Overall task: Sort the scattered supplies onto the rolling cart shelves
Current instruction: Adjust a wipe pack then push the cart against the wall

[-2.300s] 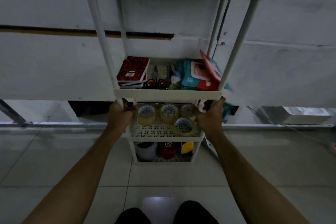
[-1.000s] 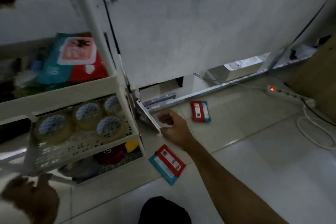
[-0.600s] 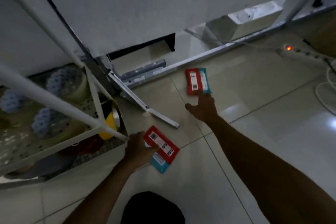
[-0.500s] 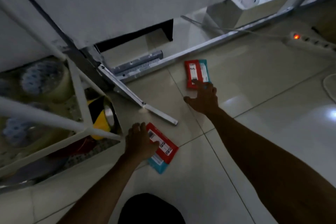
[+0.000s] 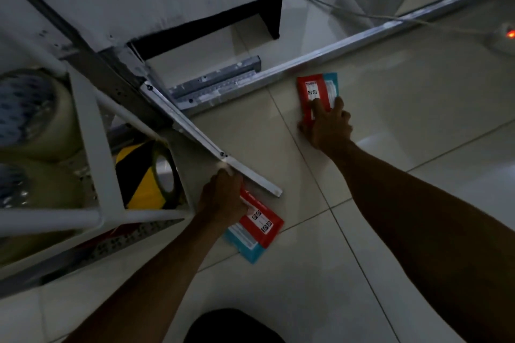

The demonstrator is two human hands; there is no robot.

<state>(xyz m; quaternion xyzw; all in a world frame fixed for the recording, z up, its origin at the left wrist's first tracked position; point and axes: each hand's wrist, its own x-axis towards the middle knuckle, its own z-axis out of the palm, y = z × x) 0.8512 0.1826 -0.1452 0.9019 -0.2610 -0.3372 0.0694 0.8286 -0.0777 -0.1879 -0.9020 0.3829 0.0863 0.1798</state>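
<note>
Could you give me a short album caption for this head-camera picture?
Both hands on red-and-teal packets lying on the tiled floor: left hand on the near packet, right hand on the far packet, beside the cart.

The scene is dim and bluish, the colours muted. Pale sheen lies on the floor (image 5: 418, 125) at right, brightest by the right edge (its source is out of frame). An orange light (image 5: 510, 34) glows at the far right. The cart (image 5: 92, 131) is soft and bowed by the wide lens.
</note>
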